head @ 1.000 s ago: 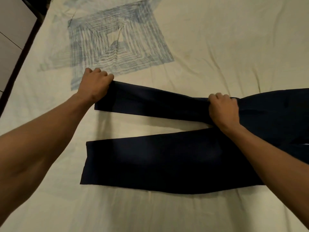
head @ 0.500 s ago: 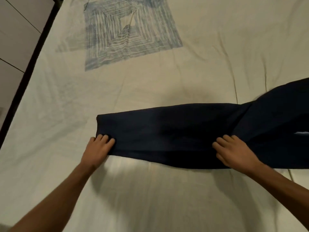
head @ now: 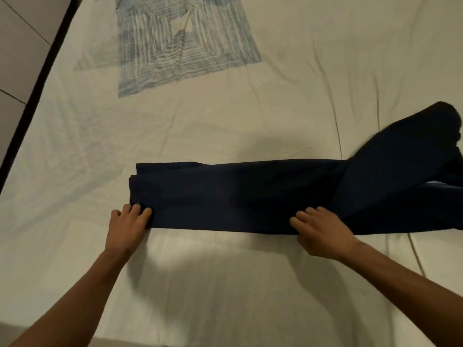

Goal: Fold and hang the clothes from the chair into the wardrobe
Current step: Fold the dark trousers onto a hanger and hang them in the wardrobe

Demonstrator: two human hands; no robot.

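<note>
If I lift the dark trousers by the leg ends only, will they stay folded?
Probably not. The dark trousers look soft and floppy: the waist end lies bunched at the right. The stacked legs seem loose and would likely slide apart. They look light; both hands, left and right, rest on them.

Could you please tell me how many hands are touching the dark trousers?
2: the left hand at the hem end, the right hand mid-length on the trousers.

The trousers [head: 250,194] are dark navy, nearly black in this dim light, plain and without pattern; a small pale patch [head: 436,183], perhaps a lining or label, shows at their right end. The bed sheet [head: 300,96] is cream, printed with a blue-and-white square [head: 183,41] of nested concentric lines. The bed frame [head: 37,78] is black.
</note>
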